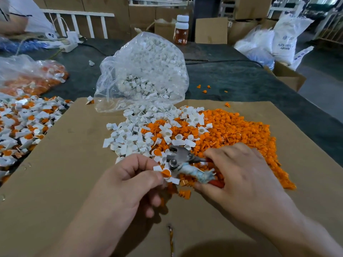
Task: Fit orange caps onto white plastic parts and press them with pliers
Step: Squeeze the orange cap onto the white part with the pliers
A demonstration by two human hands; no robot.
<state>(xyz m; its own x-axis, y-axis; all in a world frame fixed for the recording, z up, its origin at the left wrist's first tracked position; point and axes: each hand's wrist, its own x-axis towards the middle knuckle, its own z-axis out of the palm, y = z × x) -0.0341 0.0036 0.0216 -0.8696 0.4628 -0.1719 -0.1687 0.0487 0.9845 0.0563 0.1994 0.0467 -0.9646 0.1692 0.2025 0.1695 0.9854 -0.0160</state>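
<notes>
Pinching a white part [157,168] between thumb and forefinger, the left hand [130,182] is hovering over the near middle of the cardboard sheet [55,182]. An orange cap [165,173] is sitting on the part. The left grip is pressed together on that piece, with the other fingers curled under.

The right hand [241,175] is wrapping its grip round the handles of the pliers [181,158]. One handle is showing red, the other is bound in pale rag. The metal head is pointing left and lying just beside the capped piece. Whether the jaws are biting on it, cannot tell.

Loose stock is lying just beyond the hands:
- The heap of white parts [130,134] is spilling from a clear bag [146,71] at the sheet's far edge.
- The heap of orange caps [241,130] is spreading right and touching the white heap, the two mixing where they meet.
- A few caps are lying singly near the left hand.

Open room:
- Bare cardboard is stretching left of the hands and along the near side.
- A narrower bare strip is running beyond the orange heap towards the sheet's right edge.

A pile of capped pieces [24,123] is crowding the sheet's left edge, on the dark desk [232,78]. Behind that pile a second bag [27,76] is holding more orange and white pieces. A few stray caps [204,89] are lying on the desk past the sheet. A bottle [181,29] is standing at the far edge. An open box [285,76] is sitting off the right edge.
</notes>
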